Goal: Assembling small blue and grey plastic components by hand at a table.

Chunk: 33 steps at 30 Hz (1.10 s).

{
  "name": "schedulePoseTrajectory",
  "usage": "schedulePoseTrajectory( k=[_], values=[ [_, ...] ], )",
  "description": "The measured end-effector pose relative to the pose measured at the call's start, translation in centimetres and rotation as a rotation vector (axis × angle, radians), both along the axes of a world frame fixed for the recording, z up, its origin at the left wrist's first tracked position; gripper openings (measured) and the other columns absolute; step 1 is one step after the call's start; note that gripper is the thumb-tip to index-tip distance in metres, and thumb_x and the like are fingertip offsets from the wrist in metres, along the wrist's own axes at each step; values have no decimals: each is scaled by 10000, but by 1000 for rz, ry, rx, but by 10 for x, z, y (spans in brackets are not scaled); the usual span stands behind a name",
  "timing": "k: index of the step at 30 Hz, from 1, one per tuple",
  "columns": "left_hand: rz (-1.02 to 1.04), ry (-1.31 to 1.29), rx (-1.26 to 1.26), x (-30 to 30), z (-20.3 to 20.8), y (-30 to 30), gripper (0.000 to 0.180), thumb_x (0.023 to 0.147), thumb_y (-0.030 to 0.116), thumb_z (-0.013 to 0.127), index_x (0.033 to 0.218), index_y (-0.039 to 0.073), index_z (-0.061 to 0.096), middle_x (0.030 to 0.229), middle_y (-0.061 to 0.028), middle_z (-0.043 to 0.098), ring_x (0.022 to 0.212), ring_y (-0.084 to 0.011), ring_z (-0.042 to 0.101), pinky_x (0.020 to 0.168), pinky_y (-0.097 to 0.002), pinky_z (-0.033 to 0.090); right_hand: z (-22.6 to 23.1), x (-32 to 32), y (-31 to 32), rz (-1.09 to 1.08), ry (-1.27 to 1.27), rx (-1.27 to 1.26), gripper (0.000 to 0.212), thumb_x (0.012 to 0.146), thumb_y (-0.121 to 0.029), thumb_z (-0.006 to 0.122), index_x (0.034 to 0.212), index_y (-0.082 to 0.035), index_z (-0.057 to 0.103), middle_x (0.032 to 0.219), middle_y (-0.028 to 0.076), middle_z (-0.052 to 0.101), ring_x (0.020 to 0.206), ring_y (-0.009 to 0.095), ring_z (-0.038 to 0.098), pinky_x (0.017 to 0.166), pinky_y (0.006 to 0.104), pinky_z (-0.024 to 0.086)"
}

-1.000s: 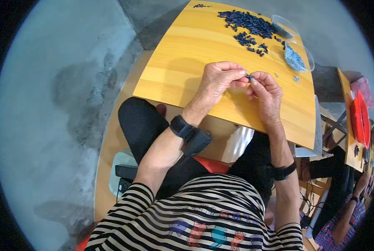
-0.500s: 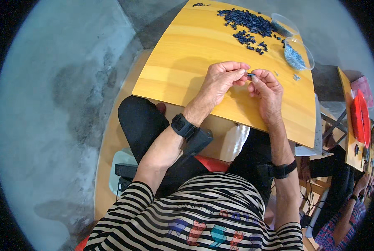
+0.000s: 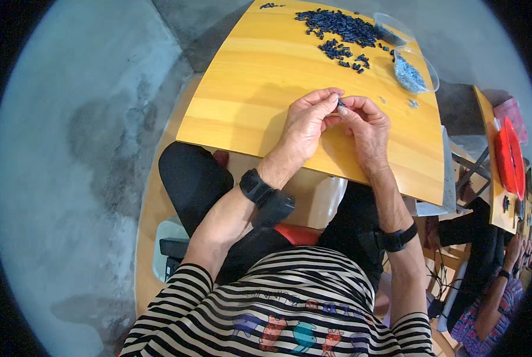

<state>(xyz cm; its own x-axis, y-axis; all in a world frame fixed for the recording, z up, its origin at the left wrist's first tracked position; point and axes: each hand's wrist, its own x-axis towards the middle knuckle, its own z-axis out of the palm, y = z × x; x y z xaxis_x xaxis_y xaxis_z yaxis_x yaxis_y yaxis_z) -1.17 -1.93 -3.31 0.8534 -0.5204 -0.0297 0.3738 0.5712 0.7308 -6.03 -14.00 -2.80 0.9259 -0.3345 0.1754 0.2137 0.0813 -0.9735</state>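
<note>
A small dark blue piece (image 3: 341, 103), mostly covered by fingers, is pinched between my two hands above the yellow wooden table (image 3: 236, 101). My left hand (image 3: 304, 123) closes thumb and forefinger on one end of it. From the other side, the thumb and fingers of my right hand (image 3: 371, 130) press on the same piece, and the fingertips of both hands nearly meet. Beyond them lies a heap of dark blue cylindrical pieces (image 3: 344, 27). To its right stands a clear round tub (image 3: 436, 83) with tiny pale blue parts in it.
Another clear tub (image 3: 410, 33) sits behind the first, at the table's far right edge. A few tiny pale bits (image 3: 413, 103) lie on the tabletop. At the right, a second table bears a red basin (image 3: 510, 157); a co-worker's arm (image 3: 491, 303) shows beside it.
My hands have drawn closer together, and the right fingers now cover more of the dark piece. The whole view has shifted slightly, moving the table up and left.
</note>
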Motion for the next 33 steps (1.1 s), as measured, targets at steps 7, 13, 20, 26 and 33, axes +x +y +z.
schedulePoseTrajectory(
  k=[7,13,20,26,33],
  values=[
    [-78,-17,51,2,3,6,196,886,132,570,1053,32,596,943,-47,625,840,-135,594,809,-289,491,-13,2,-4,-107,-179,-364,131,776,1,658,903,-18,630,781,27,621,684,74,553,651,218,460],
    [-110,32,-21,5,-1,6,203,878,129,580,1051,23,597,933,-40,620,829,-137,589,764,-277,500,0,-4,-8,-4,-73,-99,179,788,-10,656,962,-15,614,813,5,595,631,57,514,589,193,436],
    [-208,121,-24,2,1,6,208,872,121,587,1058,30,597,897,-21,610,794,-125,576,733,-247,497,7,-6,-10,-88,-179,-275,169,781,0,656,943,-46,642,792,-8,578,654,66,516,545,196,418],
    [-301,155,-120,3,-7,3,156,875,134,586,990,30,590,854,-15,578,771,-123,557,694,-242,498,23,-6,-19,-223,-505,-1003,144,710,7,685,838,-52,659,778,77,573,698,185,577,607,249,459],
    [-331,237,-203,-3,-4,-2,158,865,141,606,968,23,588,833,-19,573,755,-104,553,664,-206,504,17,-5,-21,-225,-512,-846,109,742,30,651,825,-38,629,795,59,572,691,149,560,572,245,451]
  ],
)
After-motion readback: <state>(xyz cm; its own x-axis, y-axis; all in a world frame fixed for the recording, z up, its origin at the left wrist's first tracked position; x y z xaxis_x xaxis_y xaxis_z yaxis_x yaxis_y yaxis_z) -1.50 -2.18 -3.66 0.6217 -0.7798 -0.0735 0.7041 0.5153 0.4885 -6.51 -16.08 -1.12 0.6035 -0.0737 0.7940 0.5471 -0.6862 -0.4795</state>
